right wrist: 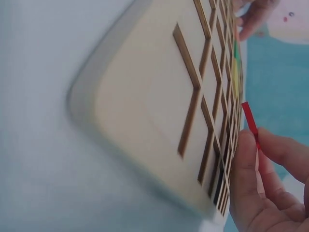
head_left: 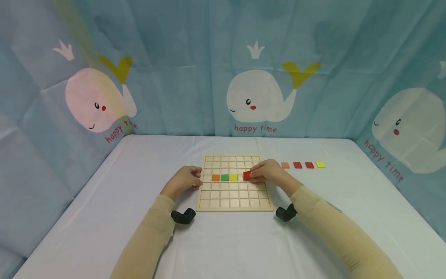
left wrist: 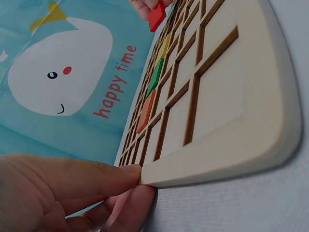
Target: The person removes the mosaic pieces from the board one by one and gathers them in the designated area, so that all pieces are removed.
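Observation:
A square wooden grid board point(head_left: 234, 203) lies on the table, its cells outlined by dark grooves. One of its rows holds an orange tile point(head_left: 215, 178), a green tile point(head_left: 224, 178) and a yellow tile point(head_left: 233, 177) side by side. My left hand point(head_left: 182, 180) pinches the board's left edge, thumb point(left wrist: 116, 176) at the upper side and a finger below in the left wrist view. Between thumb and fingertips, my right hand point(head_left: 270, 171) holds a red square tile point(head_left: 247, 175), tilted in the right wrist view, over the board to the right of the yellow tile.
Right of the board, a second orange tile point(head_left: 285, 165), two red tiles point(head_left: 297, 165) and another yellow tile point(head_left: 320, 164) lie in a row on the white tablecloth point(head_left: 230, 248). A blue curtain point(head_left: 188, 97) with whale prints stands behind the table. Black devices point(head_left: 183, 216) sit at both wrists.

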`<state>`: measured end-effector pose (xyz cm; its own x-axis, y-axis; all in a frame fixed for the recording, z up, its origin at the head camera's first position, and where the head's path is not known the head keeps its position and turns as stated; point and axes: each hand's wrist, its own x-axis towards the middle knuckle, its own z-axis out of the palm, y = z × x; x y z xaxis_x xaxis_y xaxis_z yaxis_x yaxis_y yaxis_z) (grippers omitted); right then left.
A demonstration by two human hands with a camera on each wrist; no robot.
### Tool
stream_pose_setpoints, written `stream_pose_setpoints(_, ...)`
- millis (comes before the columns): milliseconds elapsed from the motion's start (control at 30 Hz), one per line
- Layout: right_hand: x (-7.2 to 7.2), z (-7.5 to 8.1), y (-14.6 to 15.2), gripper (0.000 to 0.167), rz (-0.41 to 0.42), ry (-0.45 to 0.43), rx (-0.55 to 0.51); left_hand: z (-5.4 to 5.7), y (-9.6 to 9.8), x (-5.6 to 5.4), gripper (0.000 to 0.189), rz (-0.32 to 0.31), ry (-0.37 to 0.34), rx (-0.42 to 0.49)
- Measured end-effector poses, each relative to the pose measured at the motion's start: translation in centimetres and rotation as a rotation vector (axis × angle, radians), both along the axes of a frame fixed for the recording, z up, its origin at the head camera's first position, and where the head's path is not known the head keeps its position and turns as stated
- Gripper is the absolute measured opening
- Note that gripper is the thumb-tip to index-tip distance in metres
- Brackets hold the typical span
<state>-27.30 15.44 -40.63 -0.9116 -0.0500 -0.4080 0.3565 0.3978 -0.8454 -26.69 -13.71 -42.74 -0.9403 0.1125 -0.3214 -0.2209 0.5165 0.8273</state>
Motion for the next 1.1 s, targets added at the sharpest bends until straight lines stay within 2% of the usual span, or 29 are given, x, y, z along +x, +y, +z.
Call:
stream_pose_setpoints(200, 0.2, 0.5, 1.8, 0.03, -0.008, -0.01, -0.005, -0.4, 0.0, -0.1, 0.063, -0.008, -0.007, 0.014)
stream_pose_setpoints(600, 0.4, 1.6, 5.2, 0.04, -0.009, -0.008, 0.092, -0.3, -0.1, 0.1, 0.063, -0.007, -0.005, 0.009)
stream_pose_setpoints(900, 0.7, 1.6, 8.3, 0.047, -0.043, -0.037, 0.062, -0.2, -0.1, 0.1, 0.064, -0.009, -0.017, 0.044)
stream_pose_setpoints(1100, 0.8, 1.0, 10.1, 0.052, -0.071, -0.048, 0.083, -0.2, -0.1, 0.1, 0.064, -0.013, -0.017, 0.053)
